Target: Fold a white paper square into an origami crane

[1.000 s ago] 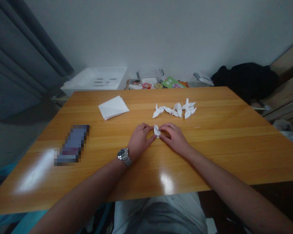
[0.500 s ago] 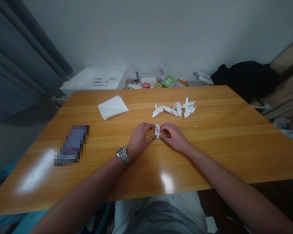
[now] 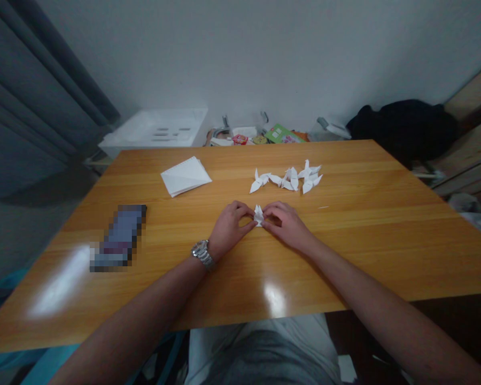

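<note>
A small piece of folded white paper [image 3: 258,215] sits between my two hands near the middle of the wooden table [image 3: 369,230]. My left hand [image 3: 229,227], with a metal watch [image 3: 202,253] on its wrist, pinches the paper's left side between thumb and fingers. From the other side, my right hand [image 3: 287,223] grips its right edge the same way. The paper's top splits into narrow points. Beyond my hands lie several folded paper cranes [image 3: 291,179] in a loose row.
A stack of white paper sheets [image 3: 186,177] lies at the back left. A blurred phone [image 3: 120,235] is on the left. Behind the table stand a white tray [image 3: 156,128], a green packet [image 3: 284,133] and a black cloth heap [image 3: 403,128]. A thin white sliver [image 3: 323,207] lies to the right.
The top points of the folded paper look slightly more spread apart. Both hands stay almost in place, still pinching it.
</note>
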Demonstrator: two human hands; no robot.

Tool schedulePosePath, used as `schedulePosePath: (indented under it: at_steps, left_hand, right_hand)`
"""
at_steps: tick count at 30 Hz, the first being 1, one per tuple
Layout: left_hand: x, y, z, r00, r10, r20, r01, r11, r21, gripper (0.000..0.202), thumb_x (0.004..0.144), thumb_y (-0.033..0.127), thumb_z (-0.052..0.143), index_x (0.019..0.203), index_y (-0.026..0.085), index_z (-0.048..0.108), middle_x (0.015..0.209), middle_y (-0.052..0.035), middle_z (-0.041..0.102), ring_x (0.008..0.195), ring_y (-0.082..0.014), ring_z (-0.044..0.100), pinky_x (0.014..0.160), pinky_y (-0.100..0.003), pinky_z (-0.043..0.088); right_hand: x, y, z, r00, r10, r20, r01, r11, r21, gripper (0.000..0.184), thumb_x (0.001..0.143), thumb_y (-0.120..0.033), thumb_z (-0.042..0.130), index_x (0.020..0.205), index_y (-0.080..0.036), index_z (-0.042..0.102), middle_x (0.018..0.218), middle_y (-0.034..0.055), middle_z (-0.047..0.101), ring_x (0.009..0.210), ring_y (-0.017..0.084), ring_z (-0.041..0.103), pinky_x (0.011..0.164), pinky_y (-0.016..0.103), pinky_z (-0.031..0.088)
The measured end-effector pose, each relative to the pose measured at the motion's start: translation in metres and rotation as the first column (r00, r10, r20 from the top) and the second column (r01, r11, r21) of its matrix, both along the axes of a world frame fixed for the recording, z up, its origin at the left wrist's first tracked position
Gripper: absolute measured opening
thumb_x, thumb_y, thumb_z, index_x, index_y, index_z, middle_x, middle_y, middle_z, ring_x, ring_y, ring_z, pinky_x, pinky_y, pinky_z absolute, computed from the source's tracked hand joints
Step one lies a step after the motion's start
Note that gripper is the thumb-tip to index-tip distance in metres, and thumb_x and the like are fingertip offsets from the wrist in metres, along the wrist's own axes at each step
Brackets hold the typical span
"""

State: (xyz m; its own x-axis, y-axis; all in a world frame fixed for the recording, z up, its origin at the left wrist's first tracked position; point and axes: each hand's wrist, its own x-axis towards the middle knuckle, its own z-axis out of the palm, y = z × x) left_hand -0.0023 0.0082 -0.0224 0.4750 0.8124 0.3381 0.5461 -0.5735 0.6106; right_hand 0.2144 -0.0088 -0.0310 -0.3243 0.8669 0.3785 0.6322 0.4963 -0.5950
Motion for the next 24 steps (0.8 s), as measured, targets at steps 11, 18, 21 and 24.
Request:
schedulePosePath:
  at_steps: [11, 18, 21, 24]
  left_hand:
    - [0.0007, -0.0022, 0.0058, 0.994, -0.027, -0.108, 0.032, 0.999, 0.044, 0.011, 0.092, 0.029, 0.063, 0.092, 0.021, 0.070, 0.105, -0.0059, 0.063, 0.098, -0.0213, 0.059, 0.090, -0.037, 0.050]
    - [-0.0015, -0.0035, 0.0074, 0.967, -0.120, -0.223, 0.143, 0.986, 0.090, 0.015, 0.095, 0.032, 0.059, 0.101, 0.021, 0.067, 0.109, -0.0065, 0.065, 0.099, -0.0209, 0.061, 0.090, -0.036, 0.051]
    - [-0.0016, -0.0045, 0.0083, 0.958, -0.127, -0.259, 0.156, 0.983, 0.093, 0.014, 0.096, 0.029, 0.056, 0.102, 0.021, 0.066, 0.109, -0.0068, 0.065, 0.100, -0.0209, 0.061, 0.091, -0.035, 0.051]
    - [-0.0001, -0.0061, 0.0089, 0.951, -0.111, -0.288, 0.148, 0.983, 0.107, 0.014, 0.097, 0.027, 0.054, 0.100, 0.021, 0.065, 0.107, -0.0071, 0.065, 0.098, -0.0207, 0.061, 0.089, -0.035, 0.052]
  right_hand:
    - [0.0020, -0.0051, 0.0066, 0.992, 0.102, 0.073, -0.107, 0.991, 0.078, 0.013, 0.094, -0.029, 0.063, 0.102, -0.024, 0.072, 0.112, 0.0084, 0.068, 0.104, 0.024, 0.064, 0.092, 0.041, 0.051]
    - [0.0075, -0.0049, 0.0045, 0.975, 0.171, 0.142, -0.184, 0.979, 0.085, 0.014, 0.096, -0.023, 0.061, 0.101, -0.025, 0.073, 0.115, 0.0075, 0.073, 0.107, 0.022, 0.068, 0.102, 0.048, 0.048]
    - [0.0083, -0.0054, 0.0016, 0.975, 0.171, 0.139, -0.185, 0.978, 0.093, 0.015, 0.095, -0.021, 0.061, 0.103, -0.027, 0.073, 0.117, 0.0064, 0.073, 0.111, 0.022, 0.068, 0.107, 0.051, 0.045]
    - [0.0071, -0.0070, 0.0013, 0.977, 0.158, 0.143, -0.173, 0.980, 0.095, 0.019, 0.096, -0.023, 0.061, 0.111, -0.027, 0.071, 0.118, 0.0061, 0.073, 0.112, 0.023, 0.068, 0.106, 0.050, 0.048]
